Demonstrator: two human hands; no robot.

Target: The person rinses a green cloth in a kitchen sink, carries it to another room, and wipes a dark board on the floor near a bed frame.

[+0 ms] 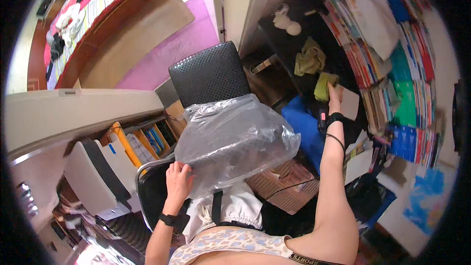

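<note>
A large clear plastic bag (pixel 235 140), crinkled and glossy with something dark inside, sits on a black chair (pixel 208 76) in front of the person. The left hand (pixel 177 182) grips its lower edge. The right hand (pixel 335 94) reaches out to a dark shelf (pixel 294 49), fingers closed on a yellow-green cloth (pixel 325 85).

My right hand (pixel 335 94) has its fingertips hidden behind the yellow-green cloth (pixel 325 86). The clear plastic bag (pixel 235 140) veils a dark object I cannot identify. Book spines (pixel 412 69) blur toward the rim.
</note>
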